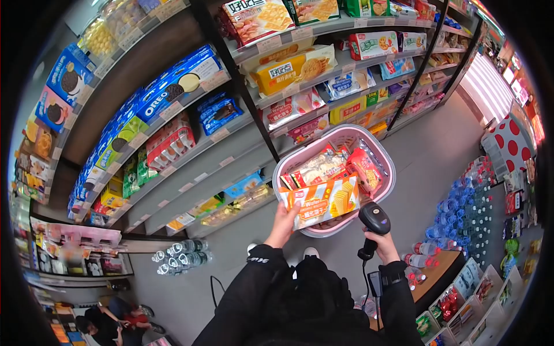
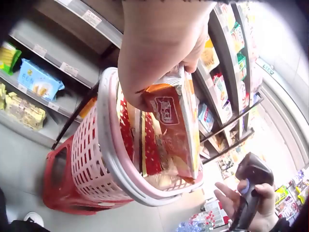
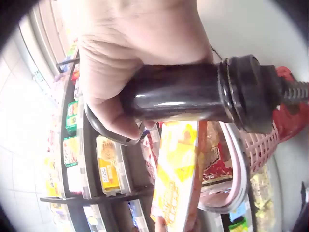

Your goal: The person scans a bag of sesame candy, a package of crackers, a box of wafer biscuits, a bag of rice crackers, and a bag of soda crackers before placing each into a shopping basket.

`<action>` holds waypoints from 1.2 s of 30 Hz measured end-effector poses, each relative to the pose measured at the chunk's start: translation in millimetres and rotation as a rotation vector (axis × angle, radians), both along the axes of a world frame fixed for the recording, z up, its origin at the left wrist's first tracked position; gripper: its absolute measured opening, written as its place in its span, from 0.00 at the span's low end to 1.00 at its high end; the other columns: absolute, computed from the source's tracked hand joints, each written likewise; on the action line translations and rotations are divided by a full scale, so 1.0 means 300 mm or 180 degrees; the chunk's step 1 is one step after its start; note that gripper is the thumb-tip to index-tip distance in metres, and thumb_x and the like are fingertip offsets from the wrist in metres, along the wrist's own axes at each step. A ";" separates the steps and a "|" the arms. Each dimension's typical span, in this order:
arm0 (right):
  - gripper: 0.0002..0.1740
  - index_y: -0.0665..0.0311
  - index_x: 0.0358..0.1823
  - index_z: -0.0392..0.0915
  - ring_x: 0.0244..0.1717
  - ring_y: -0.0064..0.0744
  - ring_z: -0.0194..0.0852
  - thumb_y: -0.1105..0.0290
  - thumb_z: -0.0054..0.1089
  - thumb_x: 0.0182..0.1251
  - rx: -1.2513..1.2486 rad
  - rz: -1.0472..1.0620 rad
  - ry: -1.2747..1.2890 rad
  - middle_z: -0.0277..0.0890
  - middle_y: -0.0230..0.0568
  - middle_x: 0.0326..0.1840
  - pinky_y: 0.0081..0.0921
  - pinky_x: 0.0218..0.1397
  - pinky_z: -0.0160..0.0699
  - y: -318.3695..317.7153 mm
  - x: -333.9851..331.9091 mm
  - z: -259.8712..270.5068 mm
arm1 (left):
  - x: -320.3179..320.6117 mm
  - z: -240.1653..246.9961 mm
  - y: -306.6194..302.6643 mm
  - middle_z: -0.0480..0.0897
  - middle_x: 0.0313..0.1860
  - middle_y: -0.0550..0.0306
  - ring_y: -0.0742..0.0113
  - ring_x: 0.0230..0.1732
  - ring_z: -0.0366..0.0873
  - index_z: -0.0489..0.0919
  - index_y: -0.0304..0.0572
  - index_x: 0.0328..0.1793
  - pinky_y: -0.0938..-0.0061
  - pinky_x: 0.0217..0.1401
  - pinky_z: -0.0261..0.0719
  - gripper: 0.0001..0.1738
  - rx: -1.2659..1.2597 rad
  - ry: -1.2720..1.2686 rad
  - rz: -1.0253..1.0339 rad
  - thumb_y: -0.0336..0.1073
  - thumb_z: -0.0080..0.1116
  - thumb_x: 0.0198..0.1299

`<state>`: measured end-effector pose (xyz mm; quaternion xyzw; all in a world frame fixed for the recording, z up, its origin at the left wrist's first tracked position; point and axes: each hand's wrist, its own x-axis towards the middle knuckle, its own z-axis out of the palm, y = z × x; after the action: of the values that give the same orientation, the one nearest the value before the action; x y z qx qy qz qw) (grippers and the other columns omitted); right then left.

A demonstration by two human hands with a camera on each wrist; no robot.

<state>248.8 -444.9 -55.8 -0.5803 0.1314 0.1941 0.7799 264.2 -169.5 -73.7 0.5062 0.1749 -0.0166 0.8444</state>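
My left hand [image 1: 282,225] pinches the left end of an orange and white wafer packet [image 1: 326,202], thumb on its front face. The packet is held over a pink plastic basket [image 1: 390,173], with its printed front facing up toward the head camera. Inside the basket lie several snack packets, among them a red packet [image 1: 366,170] and a clear and red bag [image 1: 323,164]. In my right hand [image 1: 385,247] I grip the handle of a black barcode scanner [image 1: 375,219], its head beside the wafer packet. A cord [image 1: 365,277] hangs from the scanner's handle.
The basket sits on a red plastic support [image 2: 54,186]. Shelves of biscuits [image 1: 294,69] curve along the front and left. Bottled water packs [image 1: 183,255] stand on the floor at left, more bottles [image 1: 461,213] at right. Another person [image 1: 104,323] is at the lower left.
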 end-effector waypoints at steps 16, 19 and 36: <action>0.19 0.66 0.41 0.68 0.38 0.28 0.68 0.80 0.55 0.43 -0.0057 0.0105 -0.0026 0.69 0.34 0.35 0.23 0.45 0.66 0.072 0.129 -0.091 | -0.030 -0.027 0.015 0.75 0.37 0.55 0.69 0.36 0.74 0.57 0.32 0.56 0.77 0.37 0.72 0.34 0.0548 0.0709 -0.0402 0.34 0.62 0.45; 0.19 0.67 0.42 0.68 0.38 0.29 0.69 0.80 0.54 0.44 -0.0080 0.0096 0.0065 0.69 0.35 0.35 0.24 0.46 0.67 0.069 0.129 -0.100 | -0.032 -0.004 0.028 0.75 0.36 0.53 0.69 0.36 0.74 0.56 0.30 0.56 0.77 0.37 0.72 0.35 0.0565 0.0941 -0.0518 0.34 0.62 0.45; 0.20 0.67 0.43 0.69 0.30 0.30 0.73 0.80 0.55 0.44 0.0219 0.0399 0.0055 0.71 0.37 0.37 0.25 0.36 0.73 0.116 0.025 0.053 | -0.272 0.005 0.193 0.74 0.39 0.56 0.72 0.38 0.73 0.63 0.38 0.55 0.81 0.39 0.70 0.23 0.0615 0.1065 -0.0918 0.37 0.52 0.54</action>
<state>256.3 -410.1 -39.8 -0.5586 0.0949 0.2519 0.7845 182.6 -111.6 -72.2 0.5945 0.2391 -0.2039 0.7402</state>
